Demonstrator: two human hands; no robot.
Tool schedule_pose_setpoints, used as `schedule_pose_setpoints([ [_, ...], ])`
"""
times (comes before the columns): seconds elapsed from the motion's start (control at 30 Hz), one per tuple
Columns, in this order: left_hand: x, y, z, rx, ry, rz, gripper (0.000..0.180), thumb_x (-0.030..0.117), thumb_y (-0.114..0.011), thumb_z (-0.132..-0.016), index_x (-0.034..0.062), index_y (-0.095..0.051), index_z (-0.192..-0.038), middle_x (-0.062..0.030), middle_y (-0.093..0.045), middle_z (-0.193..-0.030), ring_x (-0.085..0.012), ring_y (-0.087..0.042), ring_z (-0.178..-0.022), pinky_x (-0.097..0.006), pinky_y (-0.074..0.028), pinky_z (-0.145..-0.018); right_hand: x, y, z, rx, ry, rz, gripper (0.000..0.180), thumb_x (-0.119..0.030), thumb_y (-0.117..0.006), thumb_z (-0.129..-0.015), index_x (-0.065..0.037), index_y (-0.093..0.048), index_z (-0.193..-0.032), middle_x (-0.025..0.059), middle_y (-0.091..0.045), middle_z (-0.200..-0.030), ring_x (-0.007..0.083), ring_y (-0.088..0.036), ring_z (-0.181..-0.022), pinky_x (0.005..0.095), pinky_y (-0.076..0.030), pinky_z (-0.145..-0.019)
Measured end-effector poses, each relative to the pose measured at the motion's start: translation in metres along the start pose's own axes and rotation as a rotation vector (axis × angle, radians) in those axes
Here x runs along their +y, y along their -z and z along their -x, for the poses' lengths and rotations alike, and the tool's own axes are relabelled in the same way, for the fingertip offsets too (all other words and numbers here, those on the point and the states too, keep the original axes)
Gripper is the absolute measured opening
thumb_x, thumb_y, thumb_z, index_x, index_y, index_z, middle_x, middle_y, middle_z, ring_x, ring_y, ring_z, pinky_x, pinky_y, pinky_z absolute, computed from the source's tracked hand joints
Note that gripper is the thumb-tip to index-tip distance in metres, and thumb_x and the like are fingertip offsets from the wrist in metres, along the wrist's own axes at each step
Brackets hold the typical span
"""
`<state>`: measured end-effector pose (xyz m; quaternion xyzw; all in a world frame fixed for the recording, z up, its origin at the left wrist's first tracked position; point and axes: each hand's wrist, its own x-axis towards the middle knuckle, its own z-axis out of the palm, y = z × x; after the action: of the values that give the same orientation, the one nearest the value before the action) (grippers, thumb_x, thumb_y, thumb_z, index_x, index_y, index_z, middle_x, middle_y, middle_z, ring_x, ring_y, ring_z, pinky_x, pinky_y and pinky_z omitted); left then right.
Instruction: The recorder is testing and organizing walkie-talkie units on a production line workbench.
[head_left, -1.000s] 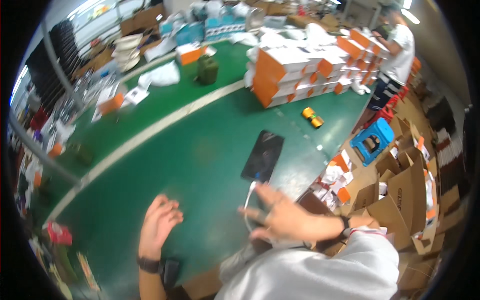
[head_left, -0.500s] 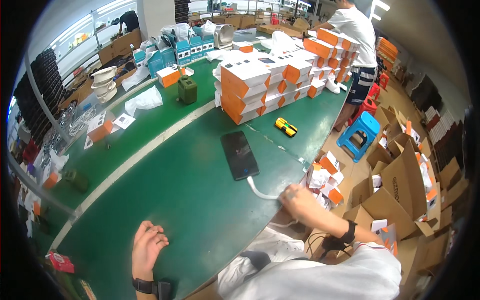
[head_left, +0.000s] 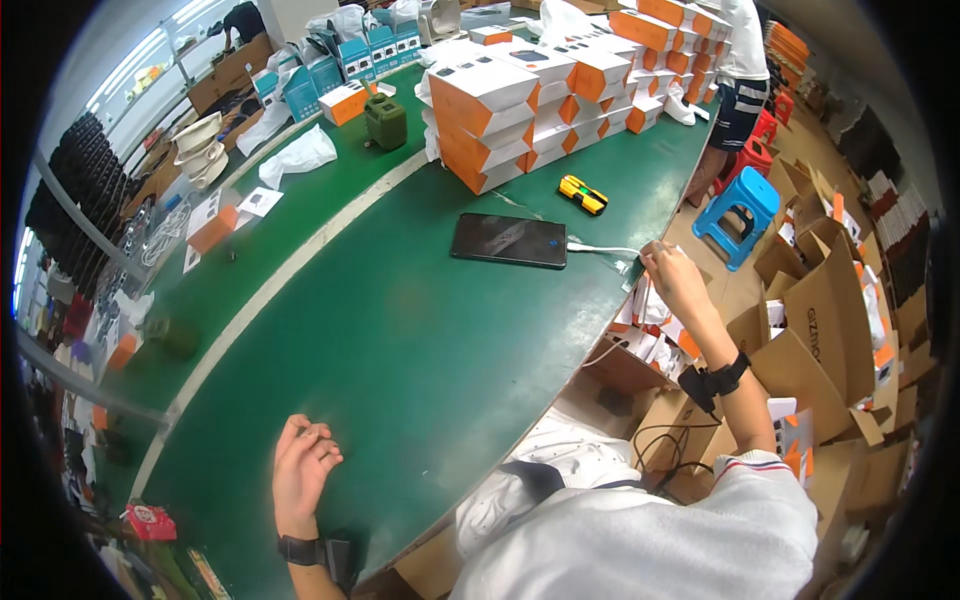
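Observation:
A black phone (head_left: 508, 240) lies flat on the green table, its long side running left to right. Plugged into its right end is a white charging cable (head_left: 603, 249). At the table's right edge my right hand (head_left: 680, 283) pinches this cable, which hangs on below the edge. My left hand (head_left: 303, 470) rests near the front of the table, fingers loosely curled and apart, holding nothing. Just beyond the phone sits a small yellow and black gadget (head_left: 583, 195).
Stacked white and orange boxes (head_left: 485, 120) stand behind the phone, beside a green jerrycan-shaped item (head_left: 386, 122). A blue stool (head_left: 738, 215) and open cartons (head_left: 815, 330) are on the floor at right. Another person (head_left: 742, 70) stands at the table's far end.
The phone has swung from pointing towards me to lying crosswise, its cable end now at the right. My right hand has moved farther away and rightward with the cable. My left hand has barely moved.

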<state>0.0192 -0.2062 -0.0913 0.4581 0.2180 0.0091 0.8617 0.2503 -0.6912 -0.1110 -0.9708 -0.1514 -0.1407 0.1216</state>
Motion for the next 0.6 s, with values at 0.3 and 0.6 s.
schedule_pose_setpoints([
  [0.3, 0.0, 0.0, -0.001, -0.043, -0.005, -0.028, 0.01, 0.002, -0.048, -0.09, 0.0072, -0.046, -0.099, -0.0112, -0.057, -0.09, -0.0197, -0.06, -0.075, -0.032, -0.052, -0.068, -0.081, 0.053, -0.027, -0.188, 0.318, 0.014, 0.023, -0.007, -0.05, -0.088, -0.001, -0.057, -0.109, 0.0203, -0.064, -0.08, 0.0349, -0.064, -0.074, 0.0421, -0.051, -0.064],
  [0.6, -0.003, 0.011, 0.001, -0.065, -0.014, -0.05, 0.013, 0.005, -0.053, -0.091, 0.008, -0.047, -0.102, -0.008, -0.059, -0.091, -0.0188, -0.062, -0.077, -0.032, -0.053, -0.069, -0.31, 0.059, -0.063, -1.136, 0.756, -1.063, 0.033, -0.017, -0.042, -0.096, 0.007, -0.056, -0.113, 0.0106, -0.067, -0.077, 0.0152, -0.065, -0.065, 0.0288, -0.052, -0.063],
])
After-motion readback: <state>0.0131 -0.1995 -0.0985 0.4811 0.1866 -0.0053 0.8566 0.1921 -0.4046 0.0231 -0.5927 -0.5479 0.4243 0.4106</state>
